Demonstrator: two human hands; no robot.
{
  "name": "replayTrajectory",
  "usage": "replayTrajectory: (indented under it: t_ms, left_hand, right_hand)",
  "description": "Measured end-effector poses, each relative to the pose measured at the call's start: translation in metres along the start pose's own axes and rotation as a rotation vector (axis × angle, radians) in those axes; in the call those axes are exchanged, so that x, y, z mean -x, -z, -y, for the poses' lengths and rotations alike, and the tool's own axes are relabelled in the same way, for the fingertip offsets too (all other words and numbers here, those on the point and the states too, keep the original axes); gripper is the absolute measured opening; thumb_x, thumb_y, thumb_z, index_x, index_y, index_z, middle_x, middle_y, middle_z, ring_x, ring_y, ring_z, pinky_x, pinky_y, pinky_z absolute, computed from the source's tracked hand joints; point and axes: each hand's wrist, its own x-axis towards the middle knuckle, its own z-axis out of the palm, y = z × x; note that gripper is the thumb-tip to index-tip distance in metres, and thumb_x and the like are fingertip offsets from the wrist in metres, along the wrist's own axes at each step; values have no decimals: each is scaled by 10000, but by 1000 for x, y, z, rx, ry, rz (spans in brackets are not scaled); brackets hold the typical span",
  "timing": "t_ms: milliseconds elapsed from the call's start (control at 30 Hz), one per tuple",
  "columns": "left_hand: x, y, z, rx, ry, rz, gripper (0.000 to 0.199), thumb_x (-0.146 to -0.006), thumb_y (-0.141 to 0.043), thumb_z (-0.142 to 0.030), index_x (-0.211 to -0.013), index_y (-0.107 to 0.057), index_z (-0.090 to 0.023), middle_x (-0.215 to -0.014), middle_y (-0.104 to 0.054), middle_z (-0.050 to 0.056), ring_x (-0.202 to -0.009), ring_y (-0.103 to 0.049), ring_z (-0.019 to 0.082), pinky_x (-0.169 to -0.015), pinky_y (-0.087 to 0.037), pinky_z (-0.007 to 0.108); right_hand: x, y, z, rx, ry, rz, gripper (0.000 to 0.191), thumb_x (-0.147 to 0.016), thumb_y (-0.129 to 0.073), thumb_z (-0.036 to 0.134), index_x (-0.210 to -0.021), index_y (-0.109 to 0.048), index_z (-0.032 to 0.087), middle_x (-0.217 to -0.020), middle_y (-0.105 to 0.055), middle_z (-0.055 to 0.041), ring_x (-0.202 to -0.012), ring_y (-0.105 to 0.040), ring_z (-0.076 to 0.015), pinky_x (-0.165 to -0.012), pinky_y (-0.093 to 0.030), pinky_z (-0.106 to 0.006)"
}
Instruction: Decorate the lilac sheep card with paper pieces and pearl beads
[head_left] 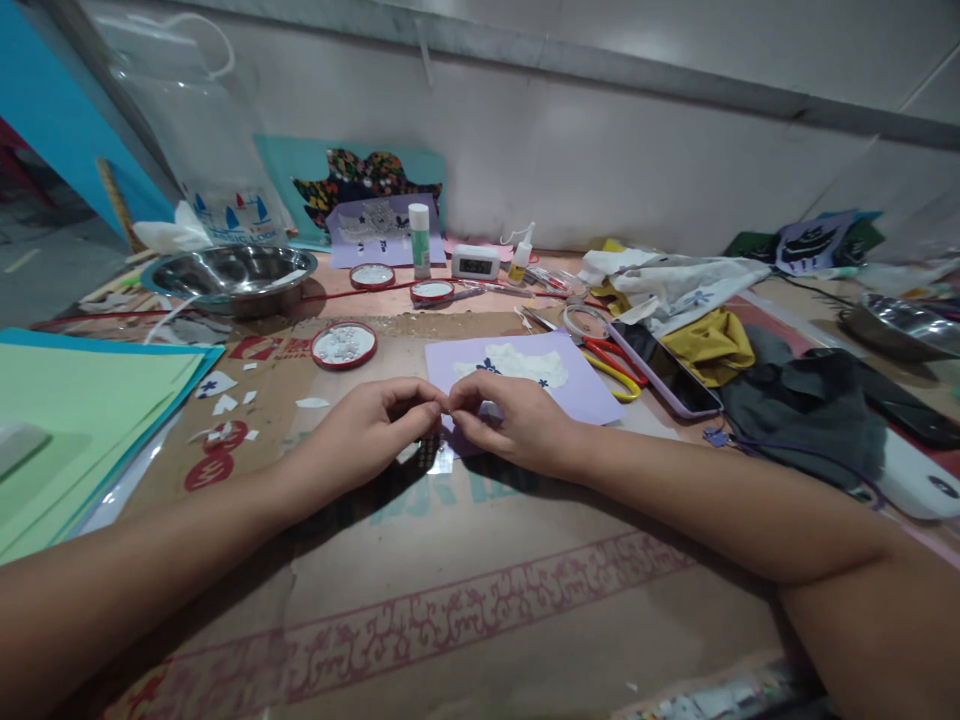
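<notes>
My left hand point(382, 428) and my right hand point(517, 420) meet fingertip to fingertip above the near left edge of a purple sheet of paper point(592, 400). Both are closed in a pinch. Whatever lies between the fingertips is too small or too hidden to make out. On the purple sheet lies a white fabric cutout point(525, 368) with dark blue flower marks, partly covered by my right hand. A shallow red-rimmed lid point(344, 345) holding small white pieces sits just beyond my left hand.
Green and blue paper sheets point(97, 420) lie at left, near white scraps point(225, 404). Behind stand a steel bowl point(232, 275), a glue stick point(419, 243), a small digital clock point(475, 263) and a small glue bottle point(521, 257). Scissors point(611, 365), a phone point(667, 370) and cloths point(709, 345) lie at right.
</notes>
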Motion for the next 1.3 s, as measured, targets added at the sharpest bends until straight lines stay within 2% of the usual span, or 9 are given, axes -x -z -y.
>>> replayTrajectory:
  t_ms: [200, 367, 433, 533, 633, 733, 900, 1033, 1300]
  left_hand:
    - [1, 5, -4, -74, -17, -44, 311, -923, -504, -386, -1028, -737, -209, -808, -721, 14, -685, -614, 162, -603, -461, 255]
    - [-4, 23, -1, -230, -93, -94, 277, -846, -599, -419, -929, -779, -226, -866, -762, 33, -775, -654, 192, -711, -513, 282]
    - [-8, 30, 5, -268, -147, -89, 270, -837, -630, -439, -910, -786, -231, -885, -771, 40, -805, -663, 197, -766, -520, 296]
    - [-13, 33, 17, -343, -309, -18, 244, -884, -616, -411, -925, -783, -240, -954, -761, 45, -874, -670, 192, -826, -510, 302]
    - [-15, 31, 25, -430, -455, 60, 222, -936, -571, -335, -952, -773, -244, -985, -738, 47, -901, -667, 177, -825, -500, 284]
    - [-13, 25, 28, -534, -532, 74, 208, -948, -568, -288, -956, -771, -244, -957, -724, 48, -876, -660, 173, -782, -489, 273]
    - [-8, 17, 23, -625, -600, 54, 206, -954, -564, -275, -955, -764, -230, -947, -716, 56, -869, -655, 178, -774, -491, 278]
    - [-6, 16, 23, -639, -641, 28, 198, -959, -555, -245, -939, -749, -210, -999, -727, 56, -888, -667, 173, -789, -507, 271]
    - [-8, 15, 25, -669, -730, -8, 185, -946, -549, -189, -916, -731, -191, -967, -733, 48, -849, -676, 171, -745, -516, 263]
  right_hand:
    - [0, 4, 2, -34, -71, -13, 64, -904, -559, 213, -955, -598, 208, -839, -709, 2, -727, -651, -124, -694, -496, -232]
    - [0, 7, 3, -21, -57, 19, 54, -897, -564, 203, -931, -606, 206, -820, -703, 0, -710, -636, -124, -684, -489, -230]
    - [0, 7, 3, -7, -46, 29, 53, -896, -568, 201, -925, -612, 206, -818, -704, -2, -712, -636, -126, -690, -486, -231]
    - [-1, 6, 2, 20, -35, 26, 62, -896, -570, 194, -930, -621, 205, -831, -712, -4, -724, -641, -127, -700, -480, -231]
    - [-2, 6, 1, 53, -48, 33, 73, -894, -569, 181, -935, -627, 198, -841, -719, -10, -732, -647, -131, -701, -473, -234]
    - [-3, 5, 0, 102, -77, 43, 76, -882, -583, 174, -930, -636, 197, -848, -727, -16, -751, -656, -146, -709, -466, -246]
    - [-4, 6, -1, 142, -64, 58, 73, -883, -594, 174, -929, -647, 194, -860, -727, -21, -755, -638, -150, -707, -452, -248]
    - [-4, 5, -2, 127, -7, 69, 76, -892, -584, 163, -933, -645, 183, -875, -725, -30, -773, -630, -151, -720, -452, -250]
    - [-5, 4, -6, 159, 113, 92, 50, -892, -594, 151, -910, -632, 177, -842, -686, -41, -769, -575, -171, -737, -451, -287]
